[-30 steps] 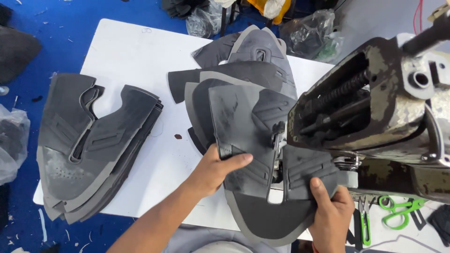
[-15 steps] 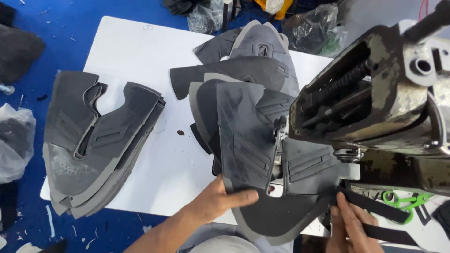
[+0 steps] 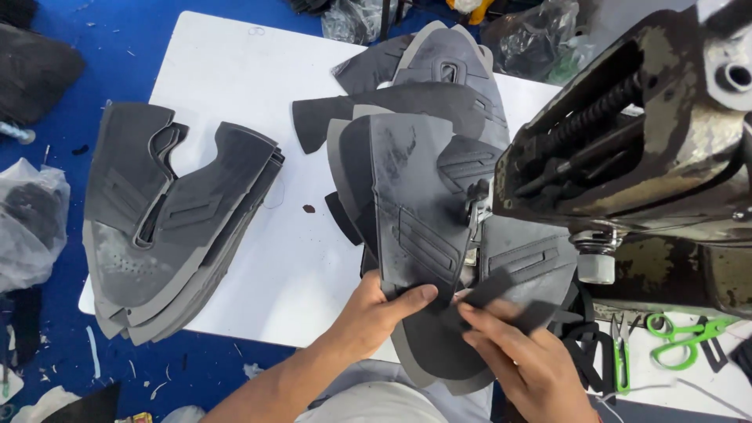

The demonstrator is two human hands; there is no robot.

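Under the old metal sewing machine, the left hand presses the dark grey shoe piece flat with spread fingers so it stays put, while the right hand pinches a small black strap onto it.

Two bare hands and forearms, seen from above

The left hand and the right hand are both uncovered: no gloves, rings, watch or wristband show on either. The left forearm is bare along its whole visible length, running from the wrist down to the lower edge of the view, with no sleeve or cuff on it. The right forearm is bare too, though only a short stretch past the wrist is in view. The fingernails are short and plain, without polish. Between the two arms, at the bottom edge, lies a patch of pale grey-white cloth, likely the person's clothing; its cut cannot be told.
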